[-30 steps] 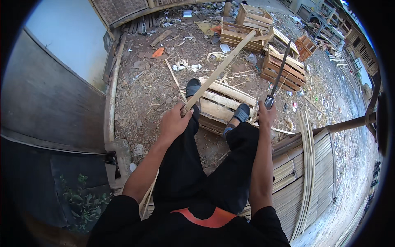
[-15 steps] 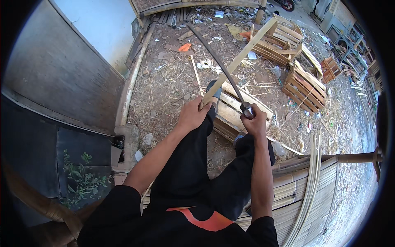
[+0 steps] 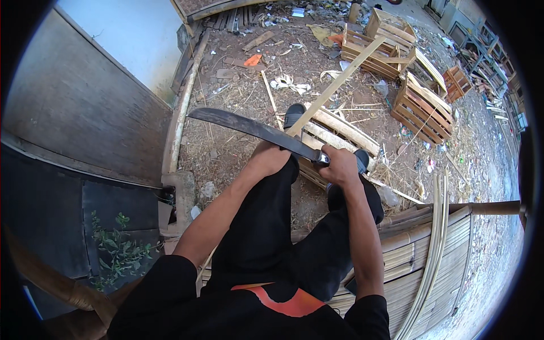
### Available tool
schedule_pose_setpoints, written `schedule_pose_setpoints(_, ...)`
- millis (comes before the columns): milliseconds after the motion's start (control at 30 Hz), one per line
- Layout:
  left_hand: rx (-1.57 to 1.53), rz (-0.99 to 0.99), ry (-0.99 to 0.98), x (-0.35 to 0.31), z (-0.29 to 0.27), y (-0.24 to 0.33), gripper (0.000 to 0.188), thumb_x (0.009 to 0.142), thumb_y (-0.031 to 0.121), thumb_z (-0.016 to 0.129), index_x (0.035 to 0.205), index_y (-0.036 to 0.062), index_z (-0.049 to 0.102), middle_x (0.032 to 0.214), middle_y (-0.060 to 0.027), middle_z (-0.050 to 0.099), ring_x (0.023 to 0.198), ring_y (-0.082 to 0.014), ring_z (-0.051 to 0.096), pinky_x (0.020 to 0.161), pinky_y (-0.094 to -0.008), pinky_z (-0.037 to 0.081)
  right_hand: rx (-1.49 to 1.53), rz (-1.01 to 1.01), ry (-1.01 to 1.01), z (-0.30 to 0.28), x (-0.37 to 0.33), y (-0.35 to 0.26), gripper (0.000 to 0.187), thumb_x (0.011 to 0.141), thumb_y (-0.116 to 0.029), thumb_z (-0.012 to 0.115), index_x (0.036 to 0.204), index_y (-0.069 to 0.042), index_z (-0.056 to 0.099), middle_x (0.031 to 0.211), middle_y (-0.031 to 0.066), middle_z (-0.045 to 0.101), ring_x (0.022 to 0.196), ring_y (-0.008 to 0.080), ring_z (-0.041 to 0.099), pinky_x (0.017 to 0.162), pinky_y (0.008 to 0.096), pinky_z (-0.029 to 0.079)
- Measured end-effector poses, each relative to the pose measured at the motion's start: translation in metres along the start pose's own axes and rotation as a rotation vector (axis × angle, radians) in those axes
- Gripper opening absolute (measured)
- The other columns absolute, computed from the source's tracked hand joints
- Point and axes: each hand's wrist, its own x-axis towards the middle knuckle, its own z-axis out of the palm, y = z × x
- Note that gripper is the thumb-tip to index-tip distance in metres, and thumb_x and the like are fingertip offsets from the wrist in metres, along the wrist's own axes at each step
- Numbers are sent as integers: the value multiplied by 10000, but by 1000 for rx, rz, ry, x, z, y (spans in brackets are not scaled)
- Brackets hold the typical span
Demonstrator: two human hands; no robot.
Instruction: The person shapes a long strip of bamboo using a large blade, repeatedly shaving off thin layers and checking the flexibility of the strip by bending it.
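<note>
"What has just changed?"

"The machete point(image 3: 247, 126) has swung down from pointing up and away; its blade now runs leftward across the lower end of the wooden strip point(image 3: 339, 83), just beside the left hand point(image 3: 268, 160). That probably brings blade and wood into working position."

"And the grips?"

"The right hand point(image 3: 342, 166) is wrapped around the machete's handle. The left, partly hidden behind the blade, appears closed on the strip's lower end, and the strip slants up and away above the ground."

"Any containers?"

"A slatted wooden crate point(image 3: 347, 127) lies at the person's feet. Beyond, to the right, stand a brown slatted crate point(image 3: 422, 107) and several others. Their contents can't be made out."
</note>
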Motion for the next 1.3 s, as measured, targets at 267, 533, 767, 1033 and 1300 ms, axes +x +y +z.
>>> schedule_pose_setpoints(267,-32,-85,-158,-10,-11,20,436,947,403,487,1155,45,623,1129,-227,648,1091,-386,603,883,-437,478,-5,83,-45,6,-2,7,228,645,-279,704,778,-94,680,738,177,673,726,389,658,673,468,528)
schedule_pose_setpoints(533,170,19,-109,-10,3,7,432,954,414,487,1178,67,615,1169,-204,633,1107,-373,589,923,-419,467,-74,93,-40,4,-1,12,249,621,-276,723,790,-106,656,716,156,667,722,372,663,664,459,533)
schedule_pose_setpoints(767,119,68,-123,-6,-1,10,354,955,270,432,1153,38,611,1089,-224,643,1021,-388,611,899,-459,484,-124,131,-61,4,1,14,282,630,-307,716,822,-116,637,741,155,665,754,371,664,694,475,532)
schedule_pose_setpoints(1033,32,53,-47,-9,-3,0,350,911,293,523,1089,5,612,989,-245,654,924,-426,626,811,-485,494,-142,157,-42,3,3,13,269,643,-304,720,818,-113,650,734,160,670,741,371,666,678,468,534)
schedule_pose_setpoints(1300,-45,-27,-97,-17,4,25,291,887,266,582,912,-24,578,701,-245,573,654,-408,563,639,-471,425,199,713,310,-27,-16,128,363,741,-361,674,829,-9,697,760,219,678,769,388,671,717,454,511)
